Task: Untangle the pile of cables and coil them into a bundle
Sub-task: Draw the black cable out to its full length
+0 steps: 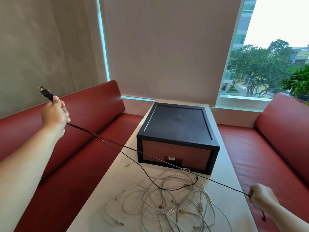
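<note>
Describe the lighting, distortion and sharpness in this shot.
Head view: daylight from the uncovered window at right, sky blown out; wide-angle lens bows its frame and the red bench edges; the black cable and white cables are sharp; shadows soft.

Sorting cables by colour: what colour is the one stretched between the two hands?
The cable is black, best seen in head view.

You have soft daylight from the window [267,56] behind and right of the box [177,128], where the sky is blown out white. The blind [167,47] behind the box glows evenly. Shadows on the tabletop [100,190] before the box are faint. The black cable [98,136] left of it reads sharp; its plug [45,92] is slightly soft. Edges bow from the wide lens.
</note>
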Available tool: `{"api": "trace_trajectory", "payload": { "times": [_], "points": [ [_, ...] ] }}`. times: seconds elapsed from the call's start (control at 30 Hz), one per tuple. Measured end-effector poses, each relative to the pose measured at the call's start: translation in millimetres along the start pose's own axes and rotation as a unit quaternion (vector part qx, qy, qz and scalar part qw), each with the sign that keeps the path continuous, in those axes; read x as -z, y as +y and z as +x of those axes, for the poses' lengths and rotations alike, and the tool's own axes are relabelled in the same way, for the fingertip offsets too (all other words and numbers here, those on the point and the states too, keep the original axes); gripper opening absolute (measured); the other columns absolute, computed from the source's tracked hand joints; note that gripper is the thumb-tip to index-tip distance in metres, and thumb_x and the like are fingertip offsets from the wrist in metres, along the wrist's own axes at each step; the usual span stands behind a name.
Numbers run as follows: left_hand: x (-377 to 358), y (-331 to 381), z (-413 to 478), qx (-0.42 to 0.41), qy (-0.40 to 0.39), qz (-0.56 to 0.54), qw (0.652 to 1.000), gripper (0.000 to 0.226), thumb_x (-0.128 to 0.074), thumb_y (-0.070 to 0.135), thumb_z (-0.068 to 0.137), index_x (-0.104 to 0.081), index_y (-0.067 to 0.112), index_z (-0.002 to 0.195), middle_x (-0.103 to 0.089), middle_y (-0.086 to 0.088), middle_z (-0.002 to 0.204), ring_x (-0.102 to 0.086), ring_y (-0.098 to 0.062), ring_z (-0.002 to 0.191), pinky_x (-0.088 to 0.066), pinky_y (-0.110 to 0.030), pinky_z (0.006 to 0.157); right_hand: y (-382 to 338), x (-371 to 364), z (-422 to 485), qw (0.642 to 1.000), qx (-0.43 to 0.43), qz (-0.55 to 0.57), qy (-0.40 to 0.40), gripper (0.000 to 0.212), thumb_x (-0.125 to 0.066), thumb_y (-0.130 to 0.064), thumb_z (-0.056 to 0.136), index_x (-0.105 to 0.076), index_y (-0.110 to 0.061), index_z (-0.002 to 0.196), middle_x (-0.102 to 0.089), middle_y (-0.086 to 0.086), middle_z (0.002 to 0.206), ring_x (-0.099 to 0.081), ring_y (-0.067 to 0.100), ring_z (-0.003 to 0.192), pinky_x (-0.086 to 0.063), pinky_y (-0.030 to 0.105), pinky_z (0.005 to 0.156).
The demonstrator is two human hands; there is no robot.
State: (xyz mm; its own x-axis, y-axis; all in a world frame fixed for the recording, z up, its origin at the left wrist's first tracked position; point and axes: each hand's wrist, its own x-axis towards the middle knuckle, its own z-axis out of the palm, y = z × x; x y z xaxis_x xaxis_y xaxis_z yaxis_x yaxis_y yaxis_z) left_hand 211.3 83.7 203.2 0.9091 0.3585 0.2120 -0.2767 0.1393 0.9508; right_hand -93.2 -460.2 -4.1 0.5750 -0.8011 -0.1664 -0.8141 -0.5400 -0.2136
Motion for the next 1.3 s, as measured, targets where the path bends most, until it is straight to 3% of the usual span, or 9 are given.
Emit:
{"api": "trace_trajectory", "payload": {
  "times": [0.27,0.5,0.6,0.73,0.87,1.07,1.17,1.23,1.3],
  "points": [
    [0.3,1.6,0.3,-0.004,0.001,0.030,1.000,0.042,-0.032,0.043,0.105,-0.039,0.023,0.068,-0.033,0.016,0.037,-0.027,-0.001,0.034,-0.022,-0.016,0.034,1.7,-2.9,4.5,0.996,0.035,-0.068,0.036,0.023,-0.059,-0.028,0.090,-0.057,-0.010,0.076,-0.057,0.002,0.076,-0.054,0.023,0.067,-0.033,0.023,0.050],
    [-8.9,2.8,-8.8,-0.011,-0.035,0.024,0.999,0.042,-0.032,0.043,0.105,-0.038,0.023,0.068,-0.033,0.018,0.038,-0.026,0.000,0.034,-0.020,-0.014,0.035,-3.6,0.1,-2.1,0.995,0.056,-0.083,-0.001,0.013,-0.045,-0.007,0.077,-0.051,-0.018,0.076,-0.060,0.003,0.084,-0.063,0.024,0.071,-0.034,0.024,0.048],
    [-14.9,4.6,-16.9,0.009,-0.056,0.001,0.998,0.042,-0.032,0.042,0.105,-0.037,0.023,0.069,-0.032,0.017,0.039,-0.025,-0.001,0.035,-0.019,-0.014,0.035,-17.3,-2.7,-4.6,0.984,0.081,-0.136,-0.087,0.058,-0.039,-0.009,0.075,-0.046,-0.029,0.128,-0.047,0.002,0.129,-0.050,0.024,0.118,-0.046,0.026,0.084],
    [-31.5,13.7,-38.2,0.023,-0.107,-0.046,0.993,0.040,-0.031,0.042,0.106,-0.036,0.024,0.070,-0.028,0.016,0.042,-0.022,-0.001,0.034,-0.015,-0.016,0.036,-78.6,8.2,-23.0,0.972,0.203,-0.105,-0.061,0.062,-0.051,-0.022,0.082,-0.031,-0.031,0.140,-0.029,0.000,0.146,-0.030,0.025,0.133,-0.032,0.037,0.107],
    [-50.0,30.3,-61.7,0.024,-0.161,-0.096,0.982,0.040,-0.030,0.042,0.106,-0.035,0.023,0.070,-0.025,0.016,0.043,-0.020,-0.001,0.036,-0.014,-0.016,0.036,-173.9,25.7,-88.0,0.906,0.402,0.123,-0.049,0.079,-0.039,-0.076,0.082,-0.026,-0.034,0.148,-0.025,-0.007,0.154,-0.020,0.016,0.141,-0.020,0.038,0.115],
    [-61.2,61.0,-82.6,0.035,-0.207,-0.162,0.964,0.041,-0.031,0.043,0.105,-0.035,0.024,0.069,-0.021,0.013,0.047,-0.016,-0.002,0.038,-0.012,-0.016,0.036,-284.6,12.4,-177.0,0.804,0.555,0.155,-0.146,0.125,-0.075,-0.059,0.069,0.017,-0.034,0.150,-0.009,-0.007,0.161,-0.005,0.011,0.147,-0.009,0.037,0.120],
    [-52.8,69.5,-81.2,0.045,-0.213,-0.185,0.958,0.042,-0.031,0.045,0.105,-0.036,0.025,0.068,-0.020,0.012,0.049,-0.016,-0.002,0.038,-0.011,-0.017,0.035,-302.8,4.2,-182.6,0.800,0.553,0.184,-0.144,0.078,-0.066,-0.037,0.088,-0.021,-0.026,0.150,-0.053,-0.001,0.135,-0.041,0.016,0.128,-0.030,0.036,0.112],
    [-45.0,72.4,-76.6,0.046,-0.201,-0.186,0.961,0.042,-0.031,0.046,0.105,-0.035,0.025,0.068,-0.020,0.012,0.048,-0.015,-0.003,0.038,-0.011,-0.017,0.035,-303.3,7.0,-180.3,0.797,0.560,0.198,-0.113,0.016,-0.049,-0.026,0.099,-0.056,-0.022,0.113,-0.065,-0.001,0.100,-0.061,0.017,0.089,-0.048,0.035,0.089],
    [-35.6,74.5,-68.2,0.044,-0.179,-0.188,0.965,0.043,-0.031,0.047,0.104,-0.035,0.025,0.068,-0.020,0.012,0.047,-0.015,-0.003,0.037,-0.011,-0.017,0.035,-293.8,17.3,-173.2,0.802,0.560,0.192,-0.080,0.015,-0.041,-0.026,0.102,-0.053,-0.025,0.092,-0.064,-0.006,0.092,-0.060,0.012,0.070,-0.050,0.030,0.072]
  ]
}}
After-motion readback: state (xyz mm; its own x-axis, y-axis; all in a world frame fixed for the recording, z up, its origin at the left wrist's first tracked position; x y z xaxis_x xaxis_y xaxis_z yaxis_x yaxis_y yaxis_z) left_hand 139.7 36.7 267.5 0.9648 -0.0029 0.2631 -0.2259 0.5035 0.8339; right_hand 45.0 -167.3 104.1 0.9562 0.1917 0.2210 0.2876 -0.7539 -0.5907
